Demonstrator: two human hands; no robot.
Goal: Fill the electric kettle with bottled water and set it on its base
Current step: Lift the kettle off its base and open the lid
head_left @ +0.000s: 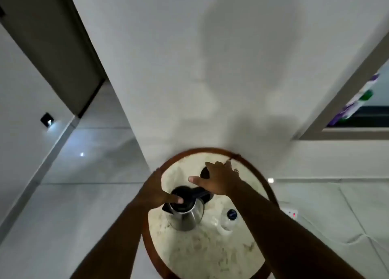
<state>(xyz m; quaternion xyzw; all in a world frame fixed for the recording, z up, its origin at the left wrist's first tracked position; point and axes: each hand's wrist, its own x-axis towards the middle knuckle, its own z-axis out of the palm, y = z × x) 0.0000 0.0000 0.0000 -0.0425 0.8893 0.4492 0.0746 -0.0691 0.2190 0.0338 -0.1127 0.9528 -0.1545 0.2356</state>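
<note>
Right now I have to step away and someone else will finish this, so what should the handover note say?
Left hand: open, thumb resting on the black lid of the steel electric kettle.
Right hand: open, spread above the kettle's black handle, holding nothing.
Kettle stands on the round marble-topped table, off the round black base behind it.
Clear water bottle with dark blue cap stands right of the kettle, capped.
Done: apparently nothing.
Left: open lid, pour water, set kettle on base.

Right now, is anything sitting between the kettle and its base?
Only the right hand, which hovers open over the base at the table's far side and hides most of it. The marble between kettle and base looks bare. The bottle stands off to the right, clear of that path.
</note>
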